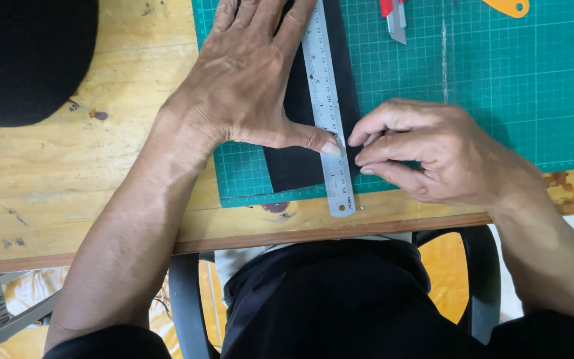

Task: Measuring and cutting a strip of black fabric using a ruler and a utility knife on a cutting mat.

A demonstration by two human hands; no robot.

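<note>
At the frame's centre, the left hand [247,80] is pressing flat on a steel ruler [327,106] lying over a black strip [293,166] on the green mat [499,86]. The right hand [433,153], its grip pinched, is touching the ruler's edge; whether it holds anything is unclear.

Bare forearms, black sleeve edges (barely visible), black trousers, pale shirt hem.

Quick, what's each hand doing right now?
Left hand: open, pressed flat on the steel ruler and black strip.
Right hand: fingers curled at the ruler's edge; whether it holds anything cannot be told.
</note>
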